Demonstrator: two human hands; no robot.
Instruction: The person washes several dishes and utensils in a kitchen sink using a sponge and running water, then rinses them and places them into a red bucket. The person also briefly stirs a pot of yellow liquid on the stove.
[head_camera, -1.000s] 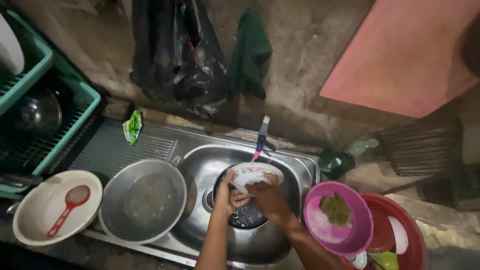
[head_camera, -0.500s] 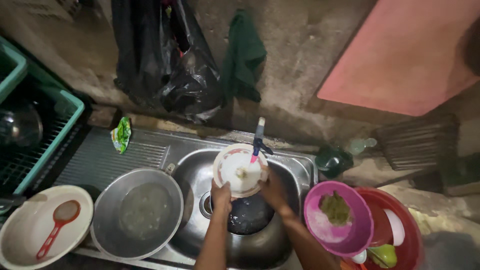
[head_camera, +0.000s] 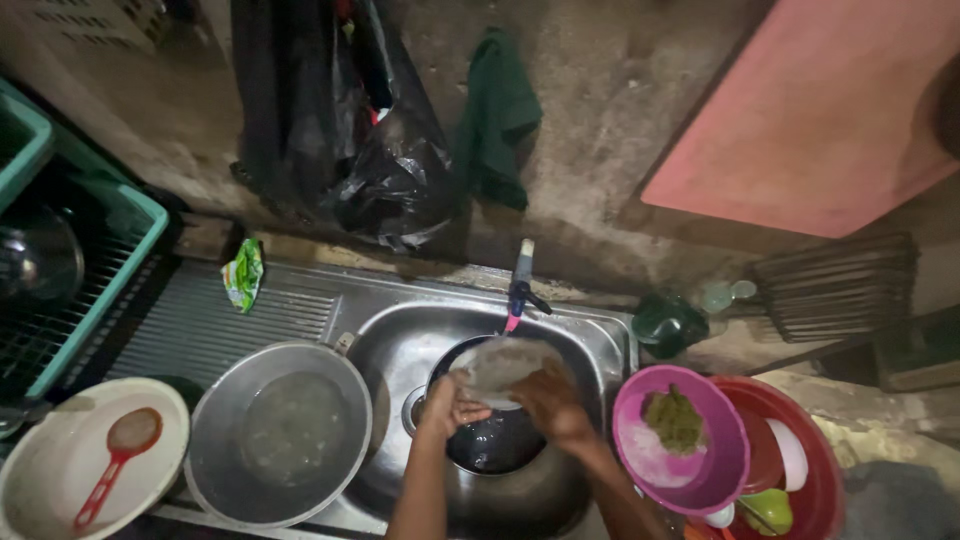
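Down in the steel sink (head_camera: 600, 340), both hands grip a pale plate (head_camera: 500, 368), blurred by motion, over a dark pot (head_camera: 495, 445) just below the blue tap (head_camera: 519, 285). Left hand (head_camera: 452, 402) clasps its near-left edge; right hand (head_camera: 548, 400) closes on its right side. A metal basin (head_camera: 280, 430) sits left, a purple bowl (head_camera: 680, 445) right.

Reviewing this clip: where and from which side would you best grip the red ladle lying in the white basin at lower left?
Probably the straight handle of the red ladle, near its lower end, coming from above. It lies flat in the white basin with its round bowl end up and to the right, and nothing covers the handle.
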